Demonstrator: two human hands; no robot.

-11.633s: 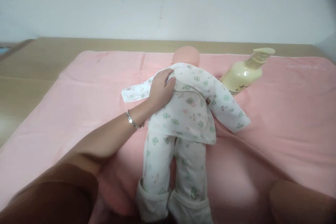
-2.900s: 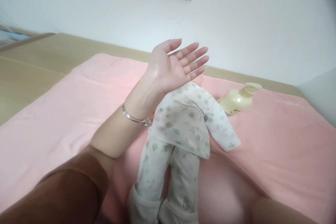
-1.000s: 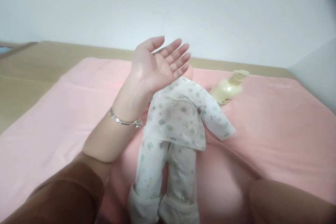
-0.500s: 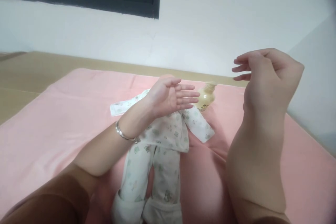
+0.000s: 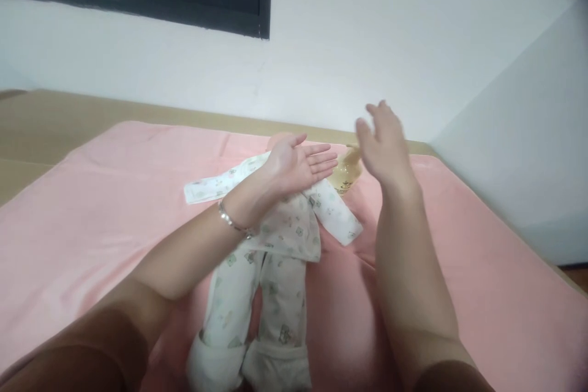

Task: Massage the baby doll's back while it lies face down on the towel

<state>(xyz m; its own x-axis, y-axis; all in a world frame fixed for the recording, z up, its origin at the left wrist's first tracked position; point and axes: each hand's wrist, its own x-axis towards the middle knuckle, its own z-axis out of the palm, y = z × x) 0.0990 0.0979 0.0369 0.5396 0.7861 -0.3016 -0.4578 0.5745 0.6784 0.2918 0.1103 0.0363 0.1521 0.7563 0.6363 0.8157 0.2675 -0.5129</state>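
A baby doll (image 5: 271,257) in a white printed suit lies face down on a pink blanket (image 5: 92,208), feet toward me. My left hand (image 5: 298,165) hovers palm up over the doll's upper back, fingers apart, a silver bracelet on the wrist. My right hand (image 5: 383,150) is raised just right of it, fingers spread and slightly blurred, holding nothing. The two hands are close together without touching. A cream pump bottle (image 5: 346,173) lies on the blanket behind them, partly hidden by my right hand.
The blanket covers a tan wooden surface (image 5: 55,116) that runs back to a white wall. A dark window frame (image 5: 138,0) is at upper left. A grey wall (image 5: 528,153) closes in on the right.
My right hand has swung in from the far right toward my left hand. My left hand has stayed palm up over the doll, drifting slightly. The view has tilted up since earlier.
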